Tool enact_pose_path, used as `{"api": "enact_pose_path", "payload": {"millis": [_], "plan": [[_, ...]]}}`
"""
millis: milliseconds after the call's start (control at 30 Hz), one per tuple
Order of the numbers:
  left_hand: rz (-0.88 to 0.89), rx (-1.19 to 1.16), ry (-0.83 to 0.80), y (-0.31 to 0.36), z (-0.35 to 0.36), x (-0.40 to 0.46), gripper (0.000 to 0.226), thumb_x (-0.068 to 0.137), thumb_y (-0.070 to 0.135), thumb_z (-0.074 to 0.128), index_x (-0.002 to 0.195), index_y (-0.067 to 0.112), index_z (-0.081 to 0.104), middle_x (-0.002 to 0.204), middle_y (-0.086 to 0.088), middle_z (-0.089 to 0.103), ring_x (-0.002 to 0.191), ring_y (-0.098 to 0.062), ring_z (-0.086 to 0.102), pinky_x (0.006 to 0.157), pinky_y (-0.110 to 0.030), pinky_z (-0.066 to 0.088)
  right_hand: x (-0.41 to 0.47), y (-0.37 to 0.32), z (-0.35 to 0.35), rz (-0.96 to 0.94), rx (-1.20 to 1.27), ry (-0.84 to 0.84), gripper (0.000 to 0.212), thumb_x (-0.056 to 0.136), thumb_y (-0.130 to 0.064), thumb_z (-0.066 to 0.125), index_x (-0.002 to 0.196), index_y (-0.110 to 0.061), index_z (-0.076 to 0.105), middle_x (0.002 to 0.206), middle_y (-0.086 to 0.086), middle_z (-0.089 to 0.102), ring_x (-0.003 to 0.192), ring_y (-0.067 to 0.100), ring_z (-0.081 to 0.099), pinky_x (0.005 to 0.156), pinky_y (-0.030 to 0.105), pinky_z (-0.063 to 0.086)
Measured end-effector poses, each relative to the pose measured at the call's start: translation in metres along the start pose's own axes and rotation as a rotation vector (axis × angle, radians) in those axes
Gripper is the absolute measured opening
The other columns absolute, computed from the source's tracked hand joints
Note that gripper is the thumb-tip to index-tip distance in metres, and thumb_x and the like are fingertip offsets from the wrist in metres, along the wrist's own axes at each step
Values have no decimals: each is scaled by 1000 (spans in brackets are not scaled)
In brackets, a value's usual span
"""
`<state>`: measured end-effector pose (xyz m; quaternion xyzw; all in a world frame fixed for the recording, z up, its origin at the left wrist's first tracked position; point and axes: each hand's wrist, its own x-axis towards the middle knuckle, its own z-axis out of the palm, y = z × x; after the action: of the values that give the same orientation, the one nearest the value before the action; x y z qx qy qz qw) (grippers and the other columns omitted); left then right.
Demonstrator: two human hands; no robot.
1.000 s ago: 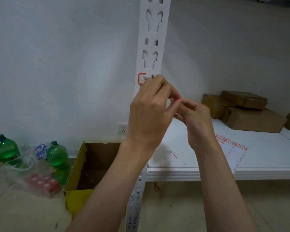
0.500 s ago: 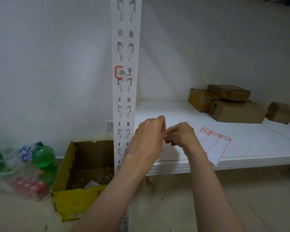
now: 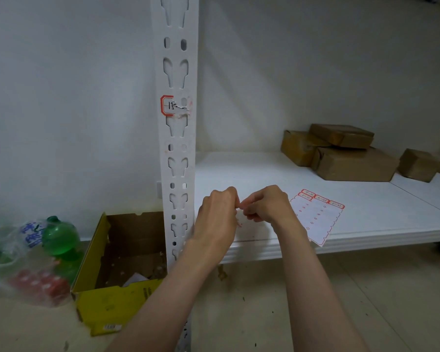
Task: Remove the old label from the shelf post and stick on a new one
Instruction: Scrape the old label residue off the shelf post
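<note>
1. The fingertips of both hands met above the front edge of the shelf, just right of the post. The left hand (image 3: 217,214) had its fingers curled and its fingertips pinched together; the right hand (image 3: 267,205) was curled the same way, its thumb and forefinger meeting those of the left.
2. Whatever lay between the fingertips was too small to make out; a scrap of pale and red showed just below them.
3. Both forearms rose from the lower edge of the view, the left one crossing in front of the foot of the post.
4. The shelf post (image 3: 177,158), white and punched with slots, stood upright just left of the hands.
5. The old label (image 3: 172,105), red-bordered, was on the post well above the hands. Only its left part was whole; its right part was torn away, leaving ragged paper.
6. The label sheet (image 3: 315,217) lay flat on the shelf (image 3: 252,174) just right of the right hand, its near corner overhanging the front edge. Red-bordered labels filled its far row.
7. Brown parcels (image 3: 351,161) were stacked at the back of the shelf, well apart from the hands.
8. A yellow cardboard box (image 3: 112,301) stood open on the floor left of the post.
9. Green bottles (image 3: 57,236) in a clear plastic bag lay left of the box.
</note>
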<state>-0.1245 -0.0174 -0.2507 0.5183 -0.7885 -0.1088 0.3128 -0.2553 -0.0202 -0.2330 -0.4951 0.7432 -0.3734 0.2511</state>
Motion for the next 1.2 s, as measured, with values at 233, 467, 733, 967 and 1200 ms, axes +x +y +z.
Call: {"api": "enact_pose_path", "payload": {"millis": [233, 467, 733, 967, 1200], "plan": [[7, -10, -37, 1, -1, -1, 45, 88, -7, 64, 128, 12, 59, 124, -7, 60, 104, -23, 64, 88, -34, 56, -4, -7, -6, -25, 62, 48, 9, 83, -1, 74, 78, -5, 80, 77, 12, 75, 66, 18, 69, 69, 29, 61], [-11, -24, 34, 5, -9, -3, 40, 90, -4, 63, 124, 15, 57, 110, -7, 67, 93, -19, 66, 74, -26, 50, -13, -15, -11, -117, 155, 101, 15, 79, -8, 84, 69, -11, 74, 73, 1, 71, 67, 10, 65, 61, 21, 51], [17, -53, 113, 12, -18, -3, 45, 92, 0, 64, 131, 18, 52, 103, -7, 70, 83, -20, 68, 76, -36, 60, -19, -32, -22, -242, 388, 345, 11, 83, -22, 81, 78, -20, 71, 82, 1, 73, 69, 11, 66, 74, 31, 55], [128, -2, 181, 19, -17, -3, 15, 94, 23, 67, 99, 10, 71, 94, -5, 62, 86, -23, 61, 76, -40, 56, -24, -39, -23, -269, 474, 375, 13, 85, -22, 78, 78, -22, 67, 75, -2, 70, 66, 6, 64, 77, 35, 56], [194, -114, 315, 31, -40, 0, 16, 94, 10, 64, 108, 15, 70, 101, -4, 69, 92, -22, 65, 79, -38, 55, -35, -53, -29, -334, 676, 273, 12, 96, -22, 66, 96, -19, 78, 74, -3, 65, 65, -1, 62, 69, 24, 50]]}}
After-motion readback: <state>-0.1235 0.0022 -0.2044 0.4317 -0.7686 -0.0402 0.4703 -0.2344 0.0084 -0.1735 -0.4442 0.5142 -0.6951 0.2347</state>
